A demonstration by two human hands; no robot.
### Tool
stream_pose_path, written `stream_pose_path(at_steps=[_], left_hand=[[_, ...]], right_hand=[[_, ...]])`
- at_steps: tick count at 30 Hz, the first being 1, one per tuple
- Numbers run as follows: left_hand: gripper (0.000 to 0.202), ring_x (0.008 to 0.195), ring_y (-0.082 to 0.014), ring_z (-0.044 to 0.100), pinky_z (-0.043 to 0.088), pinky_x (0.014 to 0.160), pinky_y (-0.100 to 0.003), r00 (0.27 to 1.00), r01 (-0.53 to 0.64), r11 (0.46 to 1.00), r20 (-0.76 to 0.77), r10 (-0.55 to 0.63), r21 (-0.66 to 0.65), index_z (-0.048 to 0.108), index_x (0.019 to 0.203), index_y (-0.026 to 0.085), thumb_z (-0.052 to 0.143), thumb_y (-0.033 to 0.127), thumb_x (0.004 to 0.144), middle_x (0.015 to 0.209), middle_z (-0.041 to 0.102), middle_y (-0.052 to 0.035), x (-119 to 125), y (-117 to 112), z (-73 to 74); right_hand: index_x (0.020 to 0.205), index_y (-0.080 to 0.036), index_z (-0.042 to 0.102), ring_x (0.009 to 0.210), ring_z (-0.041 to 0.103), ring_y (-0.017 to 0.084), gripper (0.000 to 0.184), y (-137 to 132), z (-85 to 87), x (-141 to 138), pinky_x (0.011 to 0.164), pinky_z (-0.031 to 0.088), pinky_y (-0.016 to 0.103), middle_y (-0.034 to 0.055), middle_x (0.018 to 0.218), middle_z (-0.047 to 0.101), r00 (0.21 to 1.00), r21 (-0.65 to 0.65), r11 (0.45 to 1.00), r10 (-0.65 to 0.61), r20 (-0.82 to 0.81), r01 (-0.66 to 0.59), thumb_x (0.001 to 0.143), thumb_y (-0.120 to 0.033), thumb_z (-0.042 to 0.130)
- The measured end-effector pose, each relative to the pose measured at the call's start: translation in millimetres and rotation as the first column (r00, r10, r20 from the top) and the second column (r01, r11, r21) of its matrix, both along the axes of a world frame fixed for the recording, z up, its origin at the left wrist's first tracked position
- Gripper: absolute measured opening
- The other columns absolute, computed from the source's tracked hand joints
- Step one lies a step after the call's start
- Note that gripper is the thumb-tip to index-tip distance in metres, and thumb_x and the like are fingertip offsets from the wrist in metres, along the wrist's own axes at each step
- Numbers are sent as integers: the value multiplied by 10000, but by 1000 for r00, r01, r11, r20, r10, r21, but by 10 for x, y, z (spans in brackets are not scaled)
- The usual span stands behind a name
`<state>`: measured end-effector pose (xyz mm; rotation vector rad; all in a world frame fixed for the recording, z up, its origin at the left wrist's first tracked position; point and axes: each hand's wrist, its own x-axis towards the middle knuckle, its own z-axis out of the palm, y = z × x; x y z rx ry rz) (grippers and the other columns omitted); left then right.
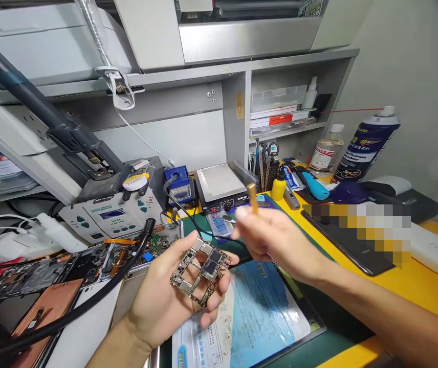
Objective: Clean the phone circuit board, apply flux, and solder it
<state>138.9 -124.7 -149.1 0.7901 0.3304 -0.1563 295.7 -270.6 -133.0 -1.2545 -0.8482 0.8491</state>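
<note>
A phone circuit board (202,271) with several open gaps in its frame lies in my left hand (157,296), its edges gripped between thumb and fingers. Above and to the right of the board, my right hand (268,235) is closed round a slim gold-handled tool (253,198), whose handle sticks up past the fingers. A small metal tip (227,218) shows on the left side of this hand, apart from the board; its exact shape is hard to make out. Beneath both hands lies a blue and white printed sheet (268,306) on the green mat (334,306).
A thick black hose (100,312) curves across the left, over phone parts. Behind stand a hot-air station (107,220), a blue device (180,186) and a flat heating plate (221,181). At right are a yellow bottle (279,188), a spray can (365,148) and a black phone (345,240).
</note>
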Motion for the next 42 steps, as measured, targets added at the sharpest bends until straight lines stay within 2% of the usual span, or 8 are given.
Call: stream_pose_path(at_steps=[4, 8, 14, 17, 27, 33, 38, 42], left_hand=[[603, 572, -172, 615, 508, 489, -271, 999, -41, 998, 3, 41, 40, 784, 1116, 110, 647, 642, 867, 770, 710, -114, -2, -42, -10], [557, 595, -183, 622, 519, 522, -287, 998, -66, 995, 22, 65, 75, 814, 1054, 133, 686, 631, 840, 788, 737, -129, 8, -61, -17], [645, 574, -168, 606, 484, 516, -266, 1000, -20, 994, 26, 17, 112, 820, 1059, 93, 697, 672, 803, 769, 736, -135, -20, -40, -22], [649, 578, -168, 617, 465, 510, -251, 1000, -17, 993, 12, 16, 115, 821, 1016, 93, 704, 690, 790, 773, 744, -144, -33, -38, -25], [592, 557, -169, 643, 452, 464, -220, 1000, -20, 997, -22, 22, 73, 802, 1046, 108, 707, 645, 814, 769, 754, -129, -29, -29, 3], [581, 525, -178, 634, 439, 448, -227, 998, -40, 997, -48, 43, 62, 800, 1052, 99, 716, 623, 815, 752, 752, -144, -22, -34, 11], [555, 519, -184, 638, 439, 435, -229, 998, -33, 998, -58, 36, 52, 798, 1024, 96, 703, 609, 834, 750, 744, -141, -9, -56, 28], [545, 557, -201, 656, 453, 455, -237, 998, -48, 998, -42, 50, 45, 793, 1005, 96, 635, 606, 895, 755, 746, -149, -17, -52, 0]], right_hand=[[684, -202, 653, 608, 530, 167, 518, -19, 48, 18, 657, 486, 327, 1, 615, 527, 983, 166, 974, -133, -130, 154, 959, -638, 599], [770, -216, 723, 475, 462, 155, 589, -57, 35, -81, 496, 381, 302, -9, 493, 509, 974, 149, 964, -226, 22, 220, 990, -711, 491], [642, -210, 710, 320, 398, 119, 705, -73, 81, -170, 352, 279, 277, -13, 370, 438, 973, 47, 972, -229, -35, 231, 905, -830, 502], [652, -200, 684, 329, 510, 133, 673, -52, 82, -190, 344, 350, 245, 21, 415, 565, 978, 13, 985, -168, -122, 171, 844, -839, 597], [715, -169, 581, 361, 576, 77, 446, -6, 7, -145, 376, 418, 158, -25, 562, 646, 962, 55, 989, -122, -246, 139, 943, -521, 734], [935, -148, 709, 506, 646, 80, 249, -37, 42, -113, 444, 483, 169, -7, 795, 686, 947, 134, 991, 17, -320, 27, 949, -393, 748], [860, -192, 628, 550, 603, 103, 182, -96, 29, -177, 524, 508, 218, -36, 647, 611, 987, 169, 976, -148, 56, 136, 997, -303, 675], [907, -208, 636, 658, 638, 133, 103, -186, -53, -312, 620, 540, 270, 1, 750, 653, 744, 417, 875, -446, 498, 245, 944, -113, 617]])
